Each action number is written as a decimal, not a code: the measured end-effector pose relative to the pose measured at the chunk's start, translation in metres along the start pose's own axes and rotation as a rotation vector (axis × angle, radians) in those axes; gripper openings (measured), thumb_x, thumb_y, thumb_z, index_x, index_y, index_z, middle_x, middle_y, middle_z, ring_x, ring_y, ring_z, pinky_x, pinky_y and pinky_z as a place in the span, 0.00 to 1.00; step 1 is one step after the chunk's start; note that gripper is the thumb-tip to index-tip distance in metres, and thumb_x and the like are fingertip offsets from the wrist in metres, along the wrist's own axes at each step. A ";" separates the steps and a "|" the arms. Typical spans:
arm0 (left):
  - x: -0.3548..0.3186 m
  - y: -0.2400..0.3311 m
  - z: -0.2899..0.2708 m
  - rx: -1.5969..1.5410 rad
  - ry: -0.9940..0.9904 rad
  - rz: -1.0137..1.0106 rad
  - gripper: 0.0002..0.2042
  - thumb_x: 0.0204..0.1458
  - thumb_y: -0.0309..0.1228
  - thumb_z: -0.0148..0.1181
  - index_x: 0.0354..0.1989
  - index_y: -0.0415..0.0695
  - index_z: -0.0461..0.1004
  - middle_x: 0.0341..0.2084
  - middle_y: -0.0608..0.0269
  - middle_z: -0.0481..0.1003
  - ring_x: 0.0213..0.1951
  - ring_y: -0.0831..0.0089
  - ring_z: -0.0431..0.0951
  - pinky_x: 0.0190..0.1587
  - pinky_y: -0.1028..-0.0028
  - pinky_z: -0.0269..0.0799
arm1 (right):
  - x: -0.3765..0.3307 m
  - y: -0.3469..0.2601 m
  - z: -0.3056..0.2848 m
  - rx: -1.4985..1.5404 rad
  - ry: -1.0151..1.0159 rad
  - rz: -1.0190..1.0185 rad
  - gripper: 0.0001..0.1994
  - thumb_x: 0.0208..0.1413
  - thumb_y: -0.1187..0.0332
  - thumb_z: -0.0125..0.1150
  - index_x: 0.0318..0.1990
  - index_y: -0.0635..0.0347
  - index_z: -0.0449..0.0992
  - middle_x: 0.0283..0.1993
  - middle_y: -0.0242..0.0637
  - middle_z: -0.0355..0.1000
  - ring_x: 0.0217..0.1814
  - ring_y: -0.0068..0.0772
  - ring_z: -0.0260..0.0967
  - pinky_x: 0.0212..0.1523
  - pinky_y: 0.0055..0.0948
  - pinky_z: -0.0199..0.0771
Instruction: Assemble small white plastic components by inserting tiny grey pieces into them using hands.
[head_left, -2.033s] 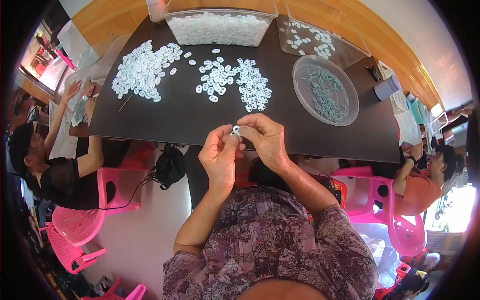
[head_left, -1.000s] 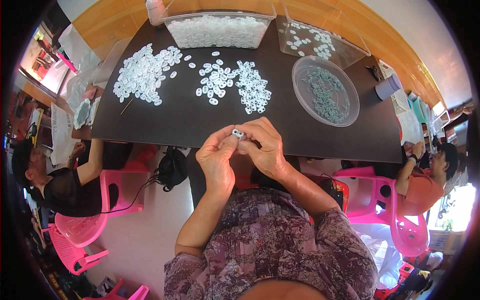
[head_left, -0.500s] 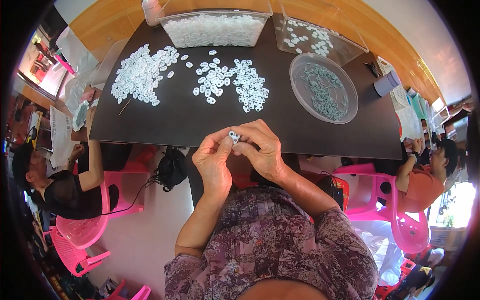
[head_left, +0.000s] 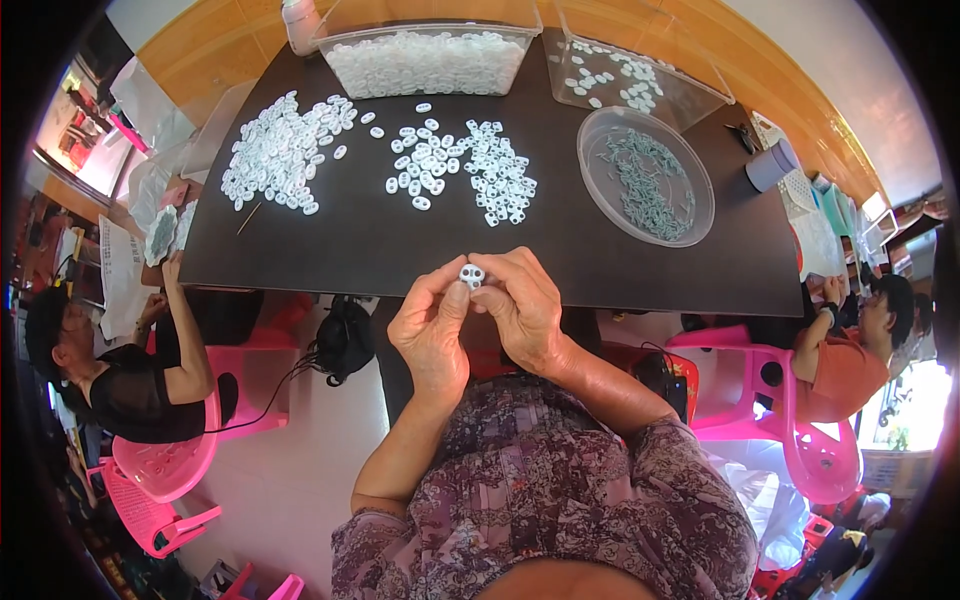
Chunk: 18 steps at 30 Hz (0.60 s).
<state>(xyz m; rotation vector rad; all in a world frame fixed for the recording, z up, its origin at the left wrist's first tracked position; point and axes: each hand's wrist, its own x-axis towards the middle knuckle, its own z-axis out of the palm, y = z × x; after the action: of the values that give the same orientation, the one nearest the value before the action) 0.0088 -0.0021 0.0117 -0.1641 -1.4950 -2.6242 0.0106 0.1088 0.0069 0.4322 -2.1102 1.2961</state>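
Just off the near edge of the dark table [head_left: 330, 262], a small white plastic piece with dark holes [head_left: 472, 275] is pinched between my two hands. My left hand [head_left: 432, 330] grips its left side with thumb and forefinger. From the other side, my right hand [head_left: 525, 310] closes its thumb and fingers on the same piece. Beyond my hands lie a cluster of white oval two-holed pieces [head_left: 425, 160] and, beside it, a cluster of squarer white pieces [head_left: 498, 175]. A bigger heap of white ovals [head_left: 275, 155] spreads at the left.
A clear bin [head_left: 425, 65] full of white pieces stands at the back, with another clear bin [head_left: 650, 85] holding fewer. To the right, a round tray [head_left: 590, 185] holds small grey-green parts near a grey cup [head_left: 772, 166]. A thin stick [head_left: 248, 218] lies left. People sit at both sides.
The white piece has turned a little between my fingers, so its holes face up more. The person at the left has lowered an arm slightly.
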 end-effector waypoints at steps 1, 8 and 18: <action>-0.001 -0.001 -0.001 0.000 0.000 0.000 0.10 0.53 0.21 0.55 0.43 0.32 0.73 0.33 0.63 0.73 0.33 0.80 0.71 0.37 0.81 0.69 | 0.000 0.000 0.000 0.000 0.000 0.000 0.17 0.42 0.80 0.60 0.44 0.67 0.71 0.36 0.41 0.71 0.33 0.38 0.66 0.34 0.30 0.68; -0.006 -0.007 -0.001 0.036 -0.003 0.080 0.09 0.53 0.24 0.57 0.41 0.34 0.74 0.33 0.66 0.72 0.36 0.82 0.70 0.41 0.81 0.66 | -0.001 0.001 0.002 -0.032 0.064 -0.134 0.17 0.40 0.81 0.61 0.42 0.68 0.71 0.34 0.41 0.71 0.31 0.39 0.65 0.30 0.31 0.68; -0.003 -0.009 -0.004 0.056 0.012 0.114 0.08 0.53 0.24 0.57 0.40 0.34 0.74 0.32 0.68 0.71 0.35 0.83 0.69 0.41 0.82 0.65 | 0.001 -0.003 0.006 -0.018 0.054 -0.116 0.17 0.40 0.82 0.63 0.42 0.68 0.70 0.34 0.41 0.70 0.31 0.38 0.65 0.30 0.29 0.68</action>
<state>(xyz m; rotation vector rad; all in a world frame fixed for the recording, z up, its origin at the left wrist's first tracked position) 0.0104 -0.0009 0.0014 -0.2207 -1.5067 -2.4878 0.0096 0.1024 0.0079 0.4993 -2.0201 1.2079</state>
